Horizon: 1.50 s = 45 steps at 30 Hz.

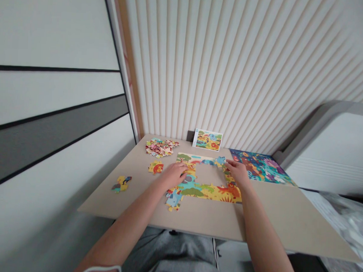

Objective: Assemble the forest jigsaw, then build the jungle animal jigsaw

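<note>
A jigsaw frame (pixel 216 192) with bright animal pictures lies on the table, its middle open to the bare tabletop. My left hand (pixel 175 174) rests on its left side, thumb and fingers apart, with nothing visible in them. At the upper right corner my right hand (pixel 237 171) pinches the edge of a blue puzzle piece (pixel 220 160), which overlaps the frame's top border. Just below my left hand lies a light-blue joined puzzle cluster (pixel 173 198). An orange and yellow puzzle cluster (pixel 156 167) and a small yellow and grey one (pixel 121 184) sit farther left.
A heap of loose puzzle pieces (pixel 159 148) lies at the back left. Against the ribbed wall leans a picture card (pixel 207 140) showing the animal scene. A dark-blue finished puzzle (pixel 266 168) covers the table's back right. Clear plastic wrapping (pixel 349 217) is beyond the right edge.
</note>
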Tool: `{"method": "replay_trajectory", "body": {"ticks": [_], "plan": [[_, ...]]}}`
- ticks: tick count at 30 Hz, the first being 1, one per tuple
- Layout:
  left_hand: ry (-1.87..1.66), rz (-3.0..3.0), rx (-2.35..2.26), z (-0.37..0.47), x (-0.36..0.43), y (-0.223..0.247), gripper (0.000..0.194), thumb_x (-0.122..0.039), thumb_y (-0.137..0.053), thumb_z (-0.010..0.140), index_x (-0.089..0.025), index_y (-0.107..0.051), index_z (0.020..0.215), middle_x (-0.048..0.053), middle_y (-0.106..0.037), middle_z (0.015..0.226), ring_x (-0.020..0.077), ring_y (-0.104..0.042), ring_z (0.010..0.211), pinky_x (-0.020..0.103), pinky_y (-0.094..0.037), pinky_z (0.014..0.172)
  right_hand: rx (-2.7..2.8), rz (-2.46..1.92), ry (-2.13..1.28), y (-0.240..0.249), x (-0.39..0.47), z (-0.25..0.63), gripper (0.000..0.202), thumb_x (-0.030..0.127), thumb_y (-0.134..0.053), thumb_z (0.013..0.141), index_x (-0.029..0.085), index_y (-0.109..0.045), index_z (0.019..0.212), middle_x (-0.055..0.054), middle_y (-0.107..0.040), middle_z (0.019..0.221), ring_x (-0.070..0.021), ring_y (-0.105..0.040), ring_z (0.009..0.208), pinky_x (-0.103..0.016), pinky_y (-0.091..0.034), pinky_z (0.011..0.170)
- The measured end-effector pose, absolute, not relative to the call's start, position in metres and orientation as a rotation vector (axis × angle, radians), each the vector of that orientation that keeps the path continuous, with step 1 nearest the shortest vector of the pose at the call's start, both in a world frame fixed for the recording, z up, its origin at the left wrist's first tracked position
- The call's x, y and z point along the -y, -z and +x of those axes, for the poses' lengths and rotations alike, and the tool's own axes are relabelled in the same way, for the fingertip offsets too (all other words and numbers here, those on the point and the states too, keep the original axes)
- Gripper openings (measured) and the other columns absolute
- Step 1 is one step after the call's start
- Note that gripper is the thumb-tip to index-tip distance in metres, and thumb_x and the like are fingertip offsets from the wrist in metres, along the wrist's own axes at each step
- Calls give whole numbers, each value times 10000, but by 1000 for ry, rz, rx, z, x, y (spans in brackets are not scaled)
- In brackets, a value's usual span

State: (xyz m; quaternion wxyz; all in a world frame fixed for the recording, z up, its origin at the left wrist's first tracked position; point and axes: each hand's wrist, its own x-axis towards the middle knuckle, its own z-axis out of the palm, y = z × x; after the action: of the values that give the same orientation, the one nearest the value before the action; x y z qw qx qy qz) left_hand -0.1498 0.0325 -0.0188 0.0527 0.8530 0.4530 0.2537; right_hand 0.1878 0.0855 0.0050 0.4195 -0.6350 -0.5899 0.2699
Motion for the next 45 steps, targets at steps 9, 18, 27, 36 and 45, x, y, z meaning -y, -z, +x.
{"method": "replay_trajectory", "body": {"ticks": [9,18,27,36,45], "plan": [[-762,2598,-1359,-150,-30,15,273,-236,-576,940,-213,-699,1183,87,-693,1220,242,-618,1182,392,-463,1073,1773,-1584,-808,5,-76,159,319,425,-714,719,153,-816,851,5,-645,518,-129,-524,470,-235,-326,461],[-767,2579,-1360,-150,-30,13,271,-240,-574,944,-226,-698,1185,85,-696,1229,244,-623,1186,399,-467,1073,1890,-1670,-587,2,-69,152,262,373,-722,746,200,-823,915,-41,-760,731,-196,-646,611,-269,-415,545],[-773,2586,-1356,-150,-31,16,274,-248,-571,950,-222,-696,1192,85,-694,1231,245,-622,1187,397,-465,1074,1905,-1731,-475,3,-76,170,286,328,-693,774,190,-816,992,-71,-779,843,-247,-695,766,-299,-464,649],[-771,2602,-1348,-151,-32,17,270,-235,-582,939,-210,-696,1183,89,-695,1232,243,-616,1192,396,-457,1087,1868,-1673,-460,2,-86,185,368,212,-552,842,154,-781,1124,-103,-785,989,-234,-713,850,-316,-519,775],[-769,2605,-1363,-150,-32,18,278,-250,-570,950,-213,-691,1198,80,-688,1245,237,-615,1187,384,-453,1092,1768,-1662,-392,6,-96,202,453,150,-573,815,161,-699,1250,-108,-772,1014,-229,-716,894,-331,-542,811]]}}
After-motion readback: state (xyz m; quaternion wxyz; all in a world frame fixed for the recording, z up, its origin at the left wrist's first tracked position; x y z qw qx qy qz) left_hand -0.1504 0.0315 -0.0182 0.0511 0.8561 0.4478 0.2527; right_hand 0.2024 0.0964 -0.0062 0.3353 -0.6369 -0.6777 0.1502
